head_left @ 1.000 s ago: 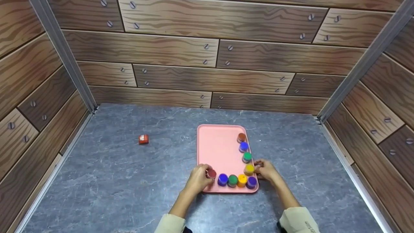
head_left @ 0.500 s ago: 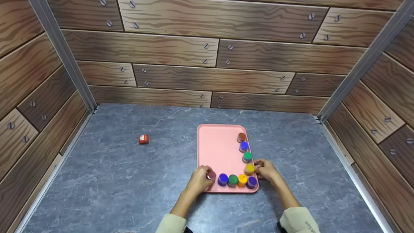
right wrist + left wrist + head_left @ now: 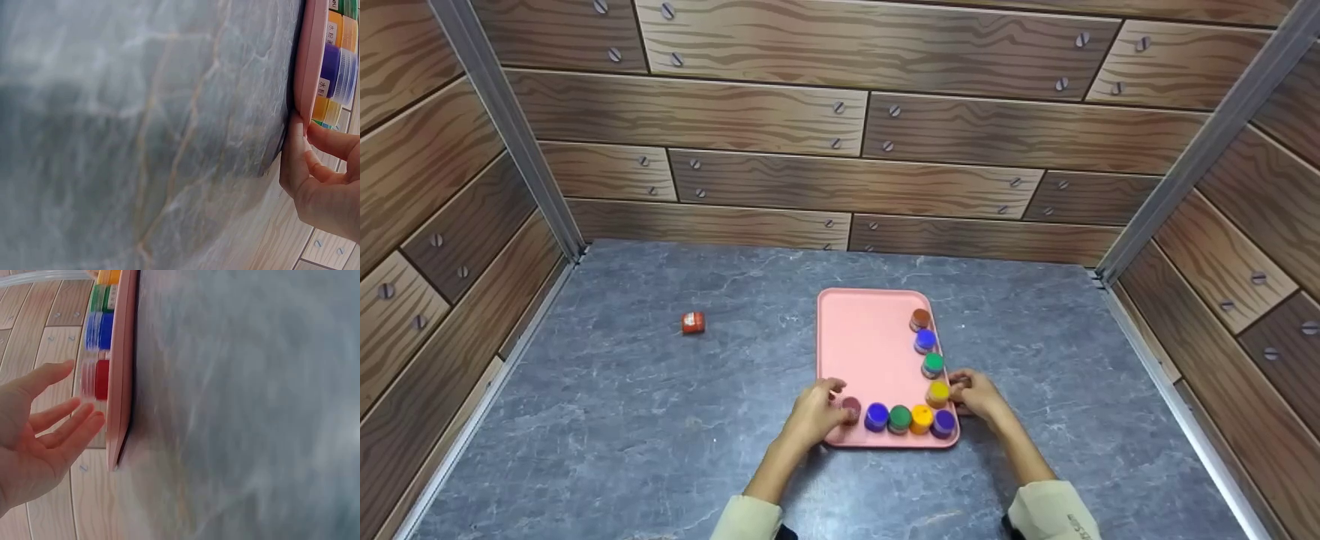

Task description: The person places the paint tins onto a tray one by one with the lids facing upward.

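Observation:
A dark red paint jar (image 3: pixel 850 409) stands upright at the near left corner of the pink tray (image 3: pixel 862 337). My left hand (image 3: pixel 811 414) is beside it, fingers spread; the left wrist view shows a gap between the fingertips and the red jar (image 3: pixel 100 379). My right hand (image 3: pixel 976 393) pinches the tray's right edge, beside the yellow jar (image 3: pixel 938 393); in the right wrist view its thumb and fingers meet at the pink rim (image 3: pixel 308 84). Blue (image 3: pixel 877 416), green (image 3: pixel 899 418), orange (image 3: pixel 922 418) and purple (image 3: pixel 943 422) jars continue the near row.
Along the tray's right side stand green (image 3: pixel 932 364), blue (image 3: pixel 925 340) and brown-red (image 3: pixel 919 319) jars. An orange-red jar (image 3: pixel 693 322) lies on its side on the grey marbled table (image 3: pixel 660 420), left of the tray. Wood-patterned walls (image 3: pixel 840 127) enclose the table.
My left hand has set the dark red jar down on the tray, let go of it, opened its fingers and drawn slightly left. The right hand has stayed at the tray's edge.

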{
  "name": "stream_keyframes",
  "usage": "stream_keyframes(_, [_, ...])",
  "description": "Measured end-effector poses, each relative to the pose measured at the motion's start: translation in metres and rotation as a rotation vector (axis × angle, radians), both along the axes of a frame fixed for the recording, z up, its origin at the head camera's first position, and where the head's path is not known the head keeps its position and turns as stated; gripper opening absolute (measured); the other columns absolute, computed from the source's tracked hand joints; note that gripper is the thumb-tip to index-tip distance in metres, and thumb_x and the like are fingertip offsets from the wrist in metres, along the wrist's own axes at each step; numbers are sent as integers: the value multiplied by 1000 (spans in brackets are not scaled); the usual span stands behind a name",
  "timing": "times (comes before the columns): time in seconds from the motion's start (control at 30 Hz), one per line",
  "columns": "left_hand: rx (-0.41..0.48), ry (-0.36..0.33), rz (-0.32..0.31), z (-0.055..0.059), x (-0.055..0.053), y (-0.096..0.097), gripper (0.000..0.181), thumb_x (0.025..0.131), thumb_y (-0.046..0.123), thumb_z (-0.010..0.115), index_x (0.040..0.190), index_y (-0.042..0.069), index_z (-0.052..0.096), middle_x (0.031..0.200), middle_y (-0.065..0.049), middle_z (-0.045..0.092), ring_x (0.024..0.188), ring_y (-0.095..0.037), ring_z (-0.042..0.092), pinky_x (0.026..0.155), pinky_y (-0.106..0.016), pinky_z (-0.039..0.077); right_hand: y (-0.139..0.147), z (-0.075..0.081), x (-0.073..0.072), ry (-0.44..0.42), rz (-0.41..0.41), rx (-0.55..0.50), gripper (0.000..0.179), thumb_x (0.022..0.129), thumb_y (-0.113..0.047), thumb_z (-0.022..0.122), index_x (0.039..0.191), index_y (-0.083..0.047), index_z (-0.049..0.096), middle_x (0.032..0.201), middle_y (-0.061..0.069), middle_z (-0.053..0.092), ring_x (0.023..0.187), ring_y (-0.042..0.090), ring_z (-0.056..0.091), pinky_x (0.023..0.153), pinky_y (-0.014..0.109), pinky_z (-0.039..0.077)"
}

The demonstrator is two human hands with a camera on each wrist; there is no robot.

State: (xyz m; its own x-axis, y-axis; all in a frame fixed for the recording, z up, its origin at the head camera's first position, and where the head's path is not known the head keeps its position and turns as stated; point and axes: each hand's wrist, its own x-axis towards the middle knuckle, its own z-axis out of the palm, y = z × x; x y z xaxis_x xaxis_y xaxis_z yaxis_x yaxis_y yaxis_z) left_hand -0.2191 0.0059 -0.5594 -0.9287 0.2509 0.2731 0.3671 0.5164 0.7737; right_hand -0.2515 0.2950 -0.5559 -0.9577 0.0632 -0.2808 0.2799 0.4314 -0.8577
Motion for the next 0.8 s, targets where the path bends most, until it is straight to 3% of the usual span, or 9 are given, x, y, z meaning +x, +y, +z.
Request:
stream_keyframes(0.13, [36,32,36,3,-6,-15,31,72,3,71,100,-8,61,91,-17,62,80,-31,60,70,-35,51,0,0,0,7,3,-1,31,80,9,51,111,13,49,83,12,50,73,18,55,63,32,54])
stream_keyframes(0.5, [-39,179,180,21,-37,-88,29,70,-2,71,95,-11,61,89,-22,62,80,-34,59,71,-41,51,1,0,-1,-3,4,18,32,80,9,51,112,13,49,84,12,52,70,17,54,61,30,54])
stream_keyframes(0.8, [-132,148,339,34,-52,-138,28,72,-2,67,98,-9,61,95,-22,59,89,-36,56,80,-45,46,0,0,-1,5,1,33,30,81,8,52,111,12,50,83,13,51,72,18,55,62,32,54])
